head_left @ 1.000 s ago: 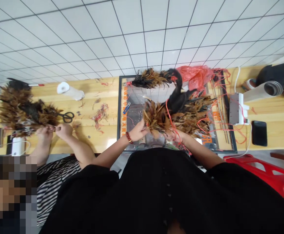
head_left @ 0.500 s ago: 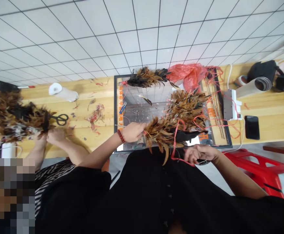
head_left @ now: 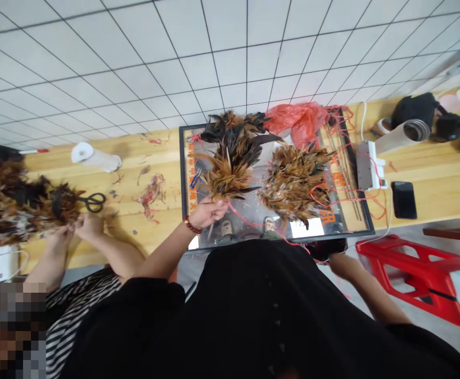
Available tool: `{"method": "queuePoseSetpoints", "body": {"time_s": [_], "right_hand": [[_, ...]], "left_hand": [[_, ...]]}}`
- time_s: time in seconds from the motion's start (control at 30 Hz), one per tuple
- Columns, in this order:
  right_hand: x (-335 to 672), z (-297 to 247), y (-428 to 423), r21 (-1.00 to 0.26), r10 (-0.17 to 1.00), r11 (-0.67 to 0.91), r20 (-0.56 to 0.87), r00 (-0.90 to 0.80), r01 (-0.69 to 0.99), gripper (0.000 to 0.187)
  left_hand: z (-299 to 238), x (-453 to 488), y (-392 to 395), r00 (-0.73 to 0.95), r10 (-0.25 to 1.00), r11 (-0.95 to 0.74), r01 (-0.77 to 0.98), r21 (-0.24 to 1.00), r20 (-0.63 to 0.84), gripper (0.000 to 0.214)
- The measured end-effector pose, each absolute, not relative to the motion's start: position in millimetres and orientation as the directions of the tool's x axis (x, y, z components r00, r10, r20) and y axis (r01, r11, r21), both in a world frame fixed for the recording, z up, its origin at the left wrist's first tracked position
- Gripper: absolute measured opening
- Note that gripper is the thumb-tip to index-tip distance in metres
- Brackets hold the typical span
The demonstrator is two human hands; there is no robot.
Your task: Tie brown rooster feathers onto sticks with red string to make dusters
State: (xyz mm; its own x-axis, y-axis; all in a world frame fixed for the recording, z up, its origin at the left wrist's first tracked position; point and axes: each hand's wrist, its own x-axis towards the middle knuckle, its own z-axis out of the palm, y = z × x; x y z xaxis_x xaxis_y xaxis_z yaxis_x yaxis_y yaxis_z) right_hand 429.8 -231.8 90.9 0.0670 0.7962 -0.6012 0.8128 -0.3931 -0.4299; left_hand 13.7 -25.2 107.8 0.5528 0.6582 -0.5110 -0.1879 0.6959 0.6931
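My left hand (head_left: 208, 211) is closed round the base of a brown and black feather bundle (head_left: 230, 168), held upright over the glass-topped panel (head_left: 253, 216). A red string (head_left: 253, 223) runs from the bundle down to my right hand (head_left: 342, 263), which is below the table edge, fingers closed on the string. A second feather pile (head_left: 295, 179) lies on the panel to the right. More feathers (head_left: 230, 123) lie at the panel's far edge.
A co-worker's hands (head_left: 75, 229) at the left work on another feather heap (head_left: 12, 200) beside scissors (head_left: 93, 201) and a white roll (head_left: 91, 156). A red plastic bag (head_left: 301, 121), white power strip (head_left: 366, 166), phone (head_left: 403, 200) and red stool (head_left: 411, 273) are to the right.
My left hand has raised the feather bundle from lying sideways to standing upright. My right hand has drawn the red string down and away, off the table edge.
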Motion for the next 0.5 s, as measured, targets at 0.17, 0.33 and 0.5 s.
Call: {"method": "queuePoseSetpoints", "body": {"time_s": [0.17, 0.33, 0.5], "right_hand": [[325, 114, -130, -0.849, 0.988, -0.099, -0.147, -0.052, 0.519, 0.047], [246, 109, -100, -0.893, 0.908, -0.411, -0.382, -0.174, -0.186, 0.052], [249, 88, -105, -0.623, 0.799, -0.569, -0.573, -0.183, -0.536, 0.056]], "left_hand": [[110, 61, -31, 0.594, 0.565, 0.82, -0.324, 0.472, -0.573, 0.029], [113, 59, -41, 0.618, 0.486, 0.873, -0.324, 0.364, -0.617, 0.024], [119, 43, -54, 0.596, 0.54, 0.84, -0.422, 0.34, -0.595, 0.031]]}}
